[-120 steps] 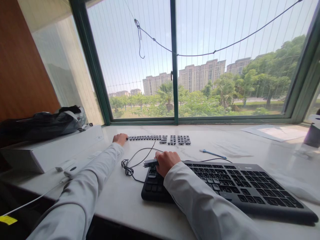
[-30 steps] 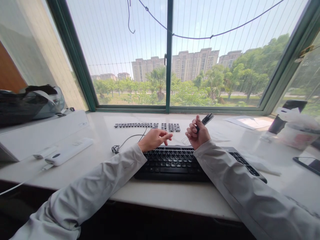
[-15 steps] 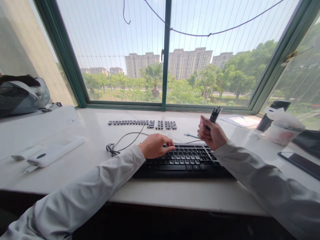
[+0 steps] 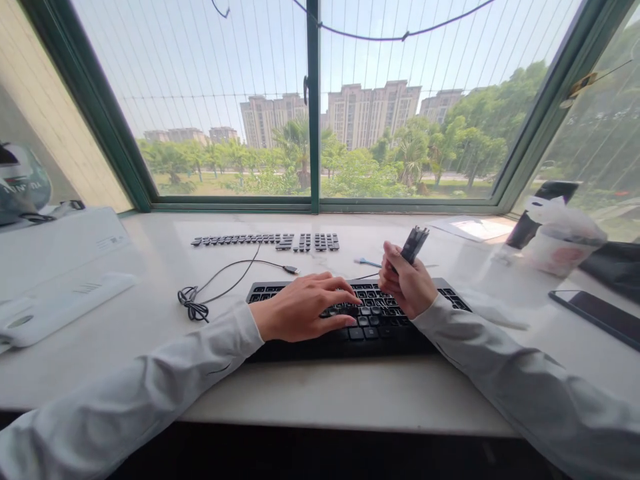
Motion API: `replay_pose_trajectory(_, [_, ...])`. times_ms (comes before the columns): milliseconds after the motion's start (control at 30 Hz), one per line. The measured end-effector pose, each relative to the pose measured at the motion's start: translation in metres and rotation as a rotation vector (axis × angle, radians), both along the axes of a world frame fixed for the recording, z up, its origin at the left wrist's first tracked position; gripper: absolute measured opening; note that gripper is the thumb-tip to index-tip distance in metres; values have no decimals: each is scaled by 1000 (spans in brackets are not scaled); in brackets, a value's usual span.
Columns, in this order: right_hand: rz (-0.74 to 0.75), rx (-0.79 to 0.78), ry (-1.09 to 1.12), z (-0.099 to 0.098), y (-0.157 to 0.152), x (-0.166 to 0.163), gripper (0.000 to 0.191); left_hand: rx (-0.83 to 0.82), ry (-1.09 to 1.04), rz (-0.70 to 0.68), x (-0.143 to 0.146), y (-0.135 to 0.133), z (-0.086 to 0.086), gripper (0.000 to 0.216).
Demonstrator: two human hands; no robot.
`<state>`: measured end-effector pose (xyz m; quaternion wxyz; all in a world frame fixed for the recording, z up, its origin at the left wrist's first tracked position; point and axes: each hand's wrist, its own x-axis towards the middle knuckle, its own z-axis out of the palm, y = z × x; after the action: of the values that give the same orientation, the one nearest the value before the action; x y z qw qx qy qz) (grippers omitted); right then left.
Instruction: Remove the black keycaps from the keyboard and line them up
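Note:
A black keyboard [image 4: 320,349] lies in front of me, with many of its keycaps off and bare switch sockets showing. My left hand [image 4: 307,308] is over its left and middle part, palm down and fingers spread, the fingertips at or just above the keys. I cannot tell whether they touch. Above the keyboard's right half, my right hand [image 4: 406,283] is closed around a black keycap puller [image 4: 414,244], its metal prongs pointing up. Loose black keycaps [image 4: 265,241] lie in rows on the white counter behind the keyboard.
A coiled black cable [image 4: 193,303] with a USB plug [image 4: 291,270] lies left of the keyboard. A thin blue-tipped tool [image 4: 367,262] is behind it. White boxes [image 4: 65,250] stand left; a phone [image 4: 600,315] and bagged cup [image 4: 563,243] are right. A window borders the counter.
My left hand has gone from bent, gathered fingers to spread ones over the keys. The right hand, still holding the puller, has moved inward over the keyboard. The view has shifted somewhat.

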<state>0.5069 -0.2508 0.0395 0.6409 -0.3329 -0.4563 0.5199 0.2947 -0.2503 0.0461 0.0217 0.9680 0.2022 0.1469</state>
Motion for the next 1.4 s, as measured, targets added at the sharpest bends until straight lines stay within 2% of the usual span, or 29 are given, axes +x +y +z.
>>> replay_pose_trajectory(100, [23,-10,-8,-2,-3,-4,51,6,9,-51,5,-5,-1,38])
replay_pose_trajectory(500, [26,-80,4,-2,-6,-10,51,-42,-8,-110,7,-5,-4,36])
replay_pose_trajectory(767, [-73,-115,16,0,-8,-12,50,-54,-24,-127,9,-4,-5,35])
replay_pose_trajectory(1200, [-51,-16,-89,-8,-8,-17,50,-65,-36,-116,9,-4,-6,33])
replay_pose_trajectory(1400, [-43,5,-221,-8,-9,-18,51,-66,-53,-126,9,-4,-7,32])
